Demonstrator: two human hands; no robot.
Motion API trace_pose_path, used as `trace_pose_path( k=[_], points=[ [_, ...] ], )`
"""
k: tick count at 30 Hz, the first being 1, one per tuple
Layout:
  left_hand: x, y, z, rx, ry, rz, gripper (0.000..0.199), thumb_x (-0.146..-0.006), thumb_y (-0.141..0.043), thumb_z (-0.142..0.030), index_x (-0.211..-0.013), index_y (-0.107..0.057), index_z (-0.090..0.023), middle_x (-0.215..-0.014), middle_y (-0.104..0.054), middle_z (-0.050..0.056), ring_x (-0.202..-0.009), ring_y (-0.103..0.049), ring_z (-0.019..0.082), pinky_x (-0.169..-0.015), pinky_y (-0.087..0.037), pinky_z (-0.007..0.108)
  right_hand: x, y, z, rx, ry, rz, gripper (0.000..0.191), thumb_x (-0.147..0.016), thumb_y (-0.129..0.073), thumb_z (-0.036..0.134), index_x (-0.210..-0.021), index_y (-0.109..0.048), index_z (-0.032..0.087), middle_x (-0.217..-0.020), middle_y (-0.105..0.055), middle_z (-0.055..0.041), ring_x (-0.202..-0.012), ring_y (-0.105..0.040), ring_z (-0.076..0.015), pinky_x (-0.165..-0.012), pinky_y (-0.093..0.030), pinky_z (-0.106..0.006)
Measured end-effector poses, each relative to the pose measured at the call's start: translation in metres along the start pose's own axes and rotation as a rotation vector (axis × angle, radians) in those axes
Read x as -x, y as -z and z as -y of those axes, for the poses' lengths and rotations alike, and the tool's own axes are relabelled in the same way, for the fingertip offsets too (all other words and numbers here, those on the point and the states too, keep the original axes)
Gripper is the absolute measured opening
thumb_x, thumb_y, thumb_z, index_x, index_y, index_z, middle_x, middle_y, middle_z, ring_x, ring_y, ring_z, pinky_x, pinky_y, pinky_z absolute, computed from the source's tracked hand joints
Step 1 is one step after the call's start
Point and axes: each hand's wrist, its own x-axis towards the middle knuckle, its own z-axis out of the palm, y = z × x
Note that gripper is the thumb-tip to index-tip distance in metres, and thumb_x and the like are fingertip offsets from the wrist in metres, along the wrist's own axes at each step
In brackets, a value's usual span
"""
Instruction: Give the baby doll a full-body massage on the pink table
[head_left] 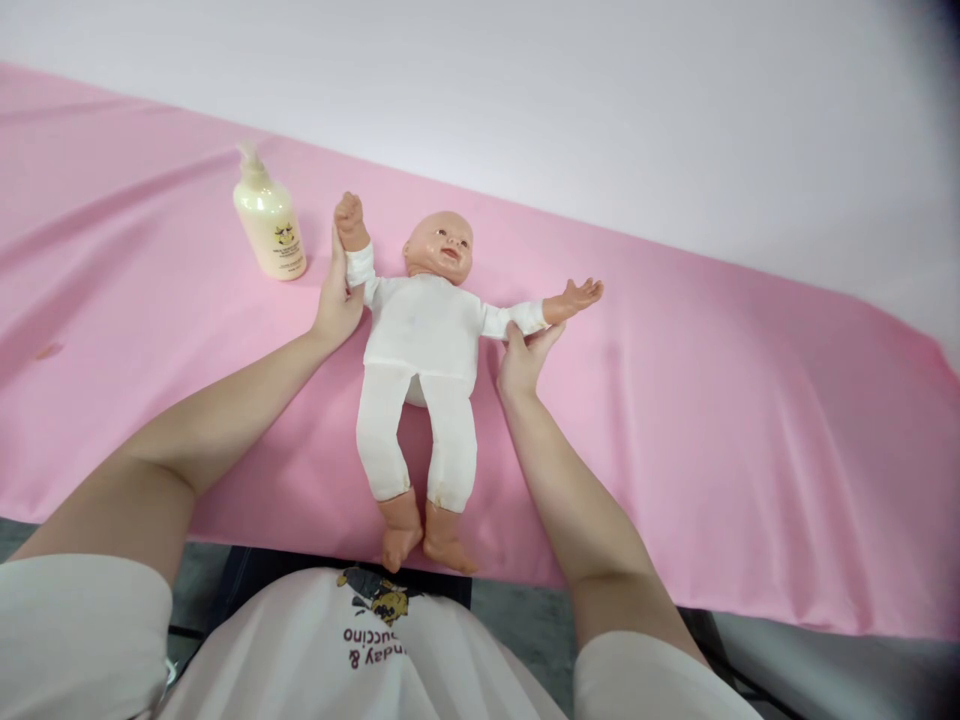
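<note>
On the pink-draped surface (pixel 712 420), the doll (pixel 422 325) lies face up, its 2 arms spread; left grip (pixel 343 300) and right grip (pixel 525 360) each clasp 1 sleeved forearm. Body appears light, padded; cloth sleeves likely offer better purchase than its smooth, bare hands.

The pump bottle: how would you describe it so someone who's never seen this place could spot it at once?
Start from the pink cloth and find the doll in white on it. To the left of the person's left hand stands the pump bottle. Unlike the doll, it is pale yellow and glossy, with dark printing on its front.
</note>
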Motion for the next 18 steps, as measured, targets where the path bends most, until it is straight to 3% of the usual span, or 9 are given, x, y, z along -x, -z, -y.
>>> trace_pose_path(
  k=[5,10,14,18],
  points=[
    [0.005,0.002,-0.011,-0.085,-0.164,0.103,0.067,-0.104,-0.045,-0.047,-0.165,-0.026,-0.028,-0.168,-0.039,0.009,-0.155,-0.039,0.027,-0.131,-0.028,0.046,0.002,-0.004,0.019,0.043,0.143,0.071,0.068,-0.097,-0.048,0.037,-0.161,-0.026,0.028,-0.165,-0.03,-0.0109,-0.158,-0.029,-0.0297,-0.127,-0.027,-0.061],
    [0.008,0.003,-0.019,-0.222,-0.222,0.142,0.053,-0.103,-0.04,-0.031,-0.155,-0.047,-0.022,-0.157,-0.054,0.01,-0.146,-0.052,0.026,-0.125,-0.039,0.045,0.006,-0.002,0.014,0.168,0.156,0.155,0.054,-0.098,-0.046,0.029,-0.152,-0.048,0.026,-0.139,-0.053,-0.0123,-0.136,-0.048,-0.0291,-0.119,-0.038,-0.061],
    [0.008,-0.001,-0.025,-0.325,-0.219,0.201,0.051,-0.1,-0.038,-0.02,-0.146,-0.059,-0.023,-0.15,-0.061,0.009,-0.13,-0.063,0.025,-0.112,-0.048,0.046,0.007,-0.002,0.005,0.301,0.124,0.212,0.056,-0.09,-0.046,0.016,-0.143,-0.06,0.028,-0.112,-0.051,-0.0085,-0.114,-0.053,-0.0258,-0.111,-0.045,-0.056],
    [0.008,-0.004,-0.025,-0.391,-0.208,0.253,0.052,-0.098,-0.038,-0.016,-0.143,-0.062,-0.024,-0.147,-0.064,0.008,-0.12,-0.067,0.025,-0.107,-0.05,0.046,0.007,-0.005,0.002,0.407,0.136,0.291,0.061,-0.081,-0.046,0.009,-0.135,-0.067,0.029,-0.108,-0.049,-0.0075,-0.112,-0.052,-0.0253,-0.112,-0.042,-0.056]
  ],
)
